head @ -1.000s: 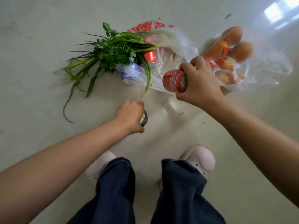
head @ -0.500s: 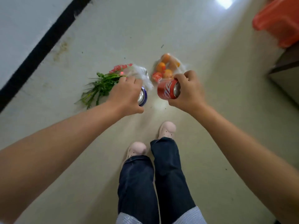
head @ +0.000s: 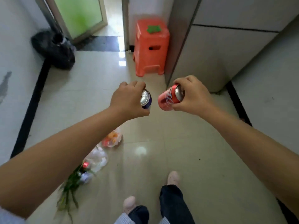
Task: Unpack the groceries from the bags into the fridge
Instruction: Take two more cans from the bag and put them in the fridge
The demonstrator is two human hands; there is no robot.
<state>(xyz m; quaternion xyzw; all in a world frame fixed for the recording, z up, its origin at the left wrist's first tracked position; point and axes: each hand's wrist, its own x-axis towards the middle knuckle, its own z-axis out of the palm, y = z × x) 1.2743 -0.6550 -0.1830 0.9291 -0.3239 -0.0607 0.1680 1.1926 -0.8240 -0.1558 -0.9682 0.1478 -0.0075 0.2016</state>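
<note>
Left hand: our left hand (head: 127,101) is out in front, its fingers (head: 139,85) wrapped round a blue can (head: 146,99) whose silver top faces us.
Right hand: our right hand (head: 193,96) grips a red can (head: 169,99), tilted, fingers clasped over its rim.
Cans: side by side at mid-scene, apart, above the floor (head: 161,151).
Bags: a clear bag of orange fruit (head: 112,139) lies on the floor near left; nearer still, a second clear bag (head: 97,159) with cans and leafy greens (head: 69,189).
Fridge: the grey fridge (head: 215,50) stands far right, doors closed.
Stool: an orange stool (head: 151,47) sits just left of the fridge.
Black bag: far left by the wall (head: 55,49).
</note>
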